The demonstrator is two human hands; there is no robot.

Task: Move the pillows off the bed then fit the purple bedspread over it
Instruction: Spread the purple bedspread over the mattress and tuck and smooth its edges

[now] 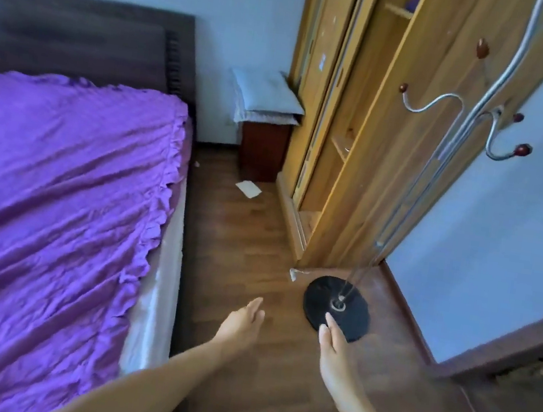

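**Bedspread on, its near edge not yet pulled down**

Both of our hands are out over the wooden floor [242, 236] beside the bed [168, 261]. The left hand [242, 326] and the right hand [334, 345] have straight, relaxed fingers and hold nothing.

The purple bedspread [59, 178] lies across the top of the bed, rumpled into long diagonal creases. Its frill [157, 225] sits on top along the near side. It does not hang over, so a pale strip of the mattress side shows below it.

The pillows [267, 96] are off the bed, stacked on the small nightstand [263, 149] next to the wardrobe [357, 148]. We judge that part done.

The cloth looks thin, light and limp. We expect it to slide easily over the mattress and to bunch wherever we pull at only one spot. The best place to take hold is probably the hem just inside the frill. With the hands well apart, we would pinch a fold in each and draw it outward and down over the side. The creases run toward this edge, so an even pull here should flatten them.

The coat stand [336, 306] is near our right hand, so we should watch our elbow there.
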